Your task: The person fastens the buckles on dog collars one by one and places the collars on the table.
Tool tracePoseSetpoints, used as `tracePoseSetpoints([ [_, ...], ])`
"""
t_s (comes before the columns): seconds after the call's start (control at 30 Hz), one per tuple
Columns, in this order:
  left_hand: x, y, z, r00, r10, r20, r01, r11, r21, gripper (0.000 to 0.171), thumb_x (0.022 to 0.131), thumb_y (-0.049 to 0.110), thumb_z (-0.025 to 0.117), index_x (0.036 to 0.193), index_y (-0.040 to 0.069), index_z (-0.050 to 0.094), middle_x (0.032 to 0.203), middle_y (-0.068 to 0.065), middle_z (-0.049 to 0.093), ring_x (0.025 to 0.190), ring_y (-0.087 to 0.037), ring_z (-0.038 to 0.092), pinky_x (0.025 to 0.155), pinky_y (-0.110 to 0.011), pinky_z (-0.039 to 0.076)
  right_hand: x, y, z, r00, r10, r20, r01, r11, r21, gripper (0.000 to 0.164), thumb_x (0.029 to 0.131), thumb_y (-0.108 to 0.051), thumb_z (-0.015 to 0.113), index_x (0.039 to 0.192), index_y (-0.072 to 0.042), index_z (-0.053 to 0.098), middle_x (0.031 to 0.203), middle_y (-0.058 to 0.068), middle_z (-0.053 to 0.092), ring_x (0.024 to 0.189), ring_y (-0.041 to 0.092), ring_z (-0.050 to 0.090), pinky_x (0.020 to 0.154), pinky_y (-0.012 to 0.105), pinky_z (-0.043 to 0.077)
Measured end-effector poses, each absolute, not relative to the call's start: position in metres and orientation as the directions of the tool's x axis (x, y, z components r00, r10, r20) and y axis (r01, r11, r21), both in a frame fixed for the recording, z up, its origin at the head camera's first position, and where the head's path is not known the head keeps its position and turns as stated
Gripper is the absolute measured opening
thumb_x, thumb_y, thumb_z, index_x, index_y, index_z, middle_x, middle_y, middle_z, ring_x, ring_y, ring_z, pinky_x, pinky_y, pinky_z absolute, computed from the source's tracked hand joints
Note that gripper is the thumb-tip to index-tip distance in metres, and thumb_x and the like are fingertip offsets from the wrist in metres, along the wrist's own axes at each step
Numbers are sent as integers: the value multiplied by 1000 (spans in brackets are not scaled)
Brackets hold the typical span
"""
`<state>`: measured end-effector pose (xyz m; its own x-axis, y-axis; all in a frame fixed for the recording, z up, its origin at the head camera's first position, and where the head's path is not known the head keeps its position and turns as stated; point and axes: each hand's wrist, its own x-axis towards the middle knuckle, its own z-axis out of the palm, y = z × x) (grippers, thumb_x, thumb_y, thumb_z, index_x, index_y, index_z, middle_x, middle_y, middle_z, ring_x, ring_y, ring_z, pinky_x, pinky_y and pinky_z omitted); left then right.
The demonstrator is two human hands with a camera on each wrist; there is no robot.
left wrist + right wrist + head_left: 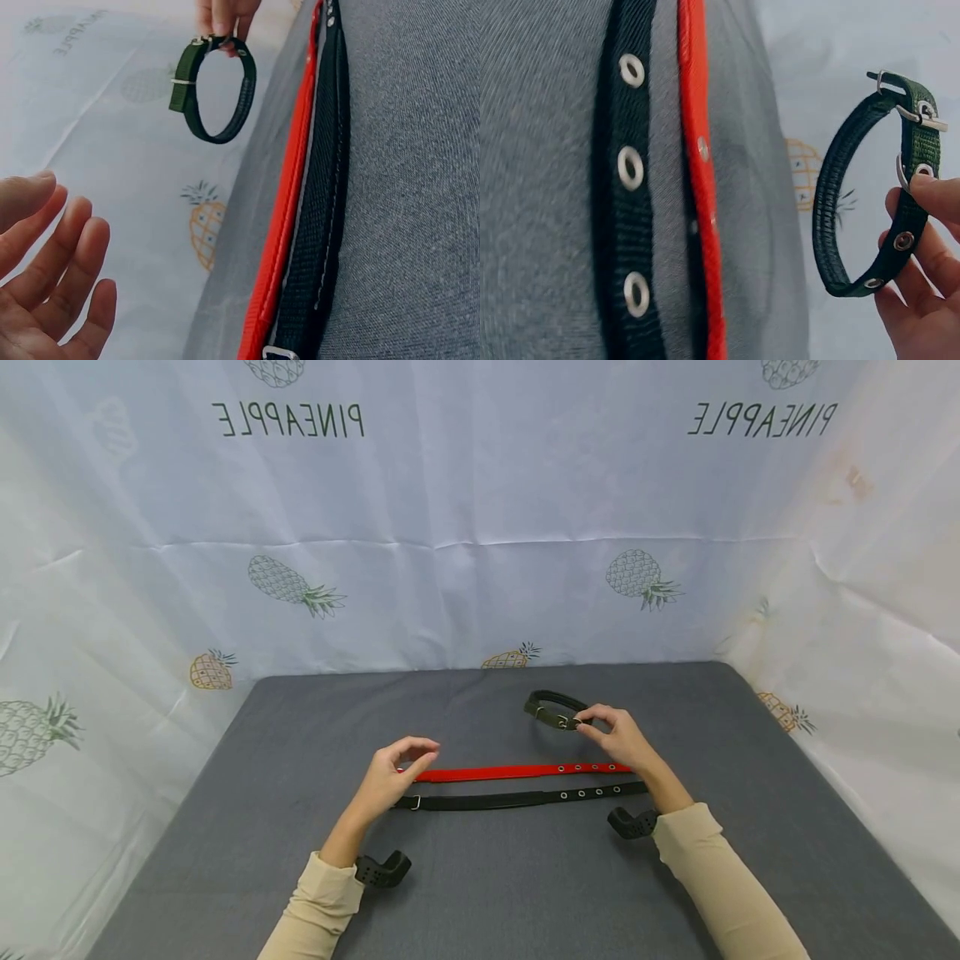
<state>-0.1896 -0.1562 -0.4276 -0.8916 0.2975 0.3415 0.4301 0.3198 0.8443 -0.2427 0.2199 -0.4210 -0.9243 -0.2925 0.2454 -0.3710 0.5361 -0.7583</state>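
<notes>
A dark green collar (545, 713), buckled into a loop, is held up above the table's far part. My right hand (621, 742) pinches it near the buckle between thumb and fingers. In the right wrist view the green collar (830, 202) shows metal eyelets, a buckle and a D-ring. My left hand (384, 783) hovers by the buckle ends of two straightened collars, fingers loosely bent and holding nothing. Farther from me lies the red collar (487, 773); the black collar (480, 802) lies parallel on the near side. Their right ends are partly hidden by my right forearm.
A dark grey cloth covers the table (495, 885). Behind it hangs a white curtain (450, 602) printed with pineapples, which also runs along both sides. Black wrist mounts (384, 869) jut out from both forearms, over the cloth.
</notes>
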Motion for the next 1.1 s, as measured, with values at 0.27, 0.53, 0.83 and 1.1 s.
tracePoseSetpoints([
  [0.27, -191, -159, -430, -902, 289, 320, 410, 347, 843, 21, 94, 11, 61, 112, 1, 66, 110, -20, 69, 94, -14, 66, 85, -27, 53, -247, 224, -428, -919, -266, 290, -393, 584, -710, 16, 91, -3, 64, 103, 5, 70, 104, 25, 67, 106, 43, 58, 99, 62, 44],
  [0.53, -195, -163, -433, -915, 279, 291, 382, 369, 847, 25, 94, 14, 62, 114, -3, 65, 111, -23, 68, 95, -19, 66, 86, -26, 53, -251, 228, -438, -927, -229, 296, -373, 635, -677, 16, 88, -1, 66, 101, 6, 71, 102, 25, 69, 103, 43, 59, 95, 60, 46],
  [0.83, -197, -168, -436, -923, 260, 284, 369, 383, 847, 26, 95, 13, 61, 114, -4, 65, 111, -24, 68, 95, -19, 66, 88, -22, 52, -256, 232, -445, -935, -224, 276, -353, 684, -638, 16, 88, -4, 67, 101, 5, 72, 104, 24, 69, 104, 43, 59, 96, 61, 44],
  [1.1, -197, -171, -440, -923, 263, 281, 368, 389, 845, 26, 95, 12, 60, 114, -4, 65, 110, -22, 69, 96, -23, 66, 86, -21, 52, -257, 229, -445, -927, -267, 264, -374, 719, -586, 18, 86, -4, 67, 101, 5, 73, 103, 24, 70, 103, 43, 60, 98, 62, 42],
])
